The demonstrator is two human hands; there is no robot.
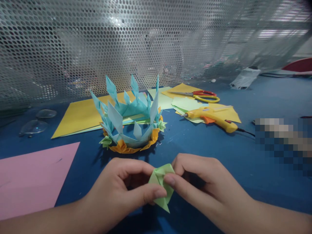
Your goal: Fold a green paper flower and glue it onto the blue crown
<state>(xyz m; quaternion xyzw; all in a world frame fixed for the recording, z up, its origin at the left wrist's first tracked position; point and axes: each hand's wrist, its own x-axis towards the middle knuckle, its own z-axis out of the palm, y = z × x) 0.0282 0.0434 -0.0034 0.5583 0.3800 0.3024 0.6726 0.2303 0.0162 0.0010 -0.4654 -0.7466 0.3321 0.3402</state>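
While both hands meet at the near edge of the blue table (255,97), each line tells one thing.
Left hand (122,188): thumb and fingers pinched on the green folded paper (161,188).
Right hand (204,185): pinching the same piece from the other side.
Paper crown (130,120): mid-table, just beyond the hands.
Pink sheet (31,175): left edge.
Glue gun (212,117), scissors (201,95): far right, on yellow sheets.
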